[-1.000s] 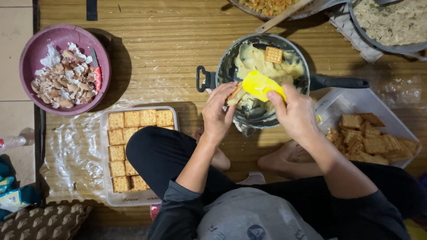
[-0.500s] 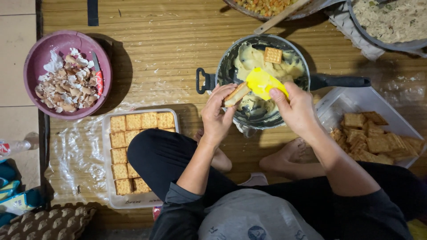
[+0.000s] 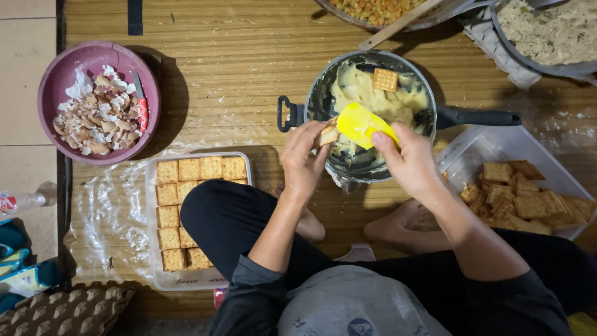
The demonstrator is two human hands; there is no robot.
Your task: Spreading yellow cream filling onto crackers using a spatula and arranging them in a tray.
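Observation:
My left hand (image 3: 303, 160) pinches a square cracker (image 3: 328, 134) over the near rim of a metal pan (image 3: 316, 92) with pale yellow cream inside. My right hand (image 3: 407, 160) grips a yellow spatula (image 3: 362, 125) whose blade rests against that cracker. Another cracker (image 3: 385, 79) lies on the cream at the far side of the pan. A clear tray (image 3: 151, 205) lined with rows of crackers sits by my left knee. At the right, a clear container (image 3: 479, 146) holds loose crackers.
A purple bowl (image 3: 60, 78) of eggshells sits at the far left on the wooden floor. Two large bowls of food (image 3: 578, 67) and a wooden spoon (image 3: 404, 23) lie beyond the pan. An egg carton (image 3: 62, 311) is at the bottom left. My crossed legs fill the foreground.
My hands stay over the pan; the spatula has shifted slightly against the cracker. The view has drifted a little.

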